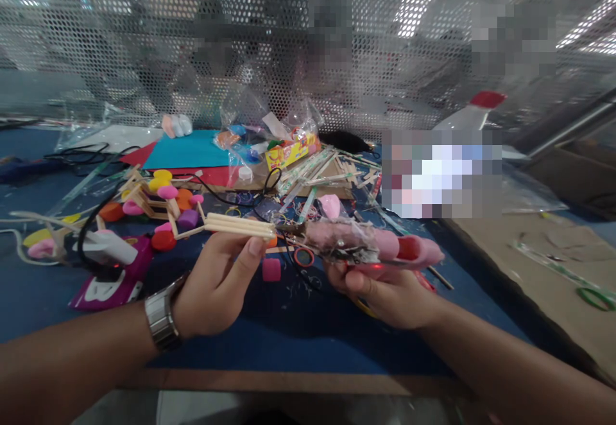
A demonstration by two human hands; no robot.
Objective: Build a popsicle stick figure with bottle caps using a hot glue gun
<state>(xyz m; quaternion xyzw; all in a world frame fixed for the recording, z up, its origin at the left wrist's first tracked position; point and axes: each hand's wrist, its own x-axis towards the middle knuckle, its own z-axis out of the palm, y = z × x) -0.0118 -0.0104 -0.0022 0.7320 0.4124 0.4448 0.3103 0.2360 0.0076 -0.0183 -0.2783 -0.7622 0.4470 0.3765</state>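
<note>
My left hand (219, 284) pinches a short row of pale wooden sticks (235, 225) between thumb and fingers, just above the table. My right hand (387, 293) is wrapped round a worn pink hot glue gun (385, 242), held level. Its dark nozzle points left, at or very near the right end of the sticks; I cannot tell whether they touch. Just left of the sticks stands a wooden stick frame (149, 201) with colourful clay pieces on it. Whether the held sticks are joined to this frame is unclear.
A purple power strip (115, 290) with a white plug sits at left. Black cables cross the blue table (289, 348). Loose sticks (337, 174), blue paper (187, 149) and a yellow box (289, 153) lie behind. Cardboard (543, 284) is at right; perforated mesh (269, 40) rises behind.
</note>
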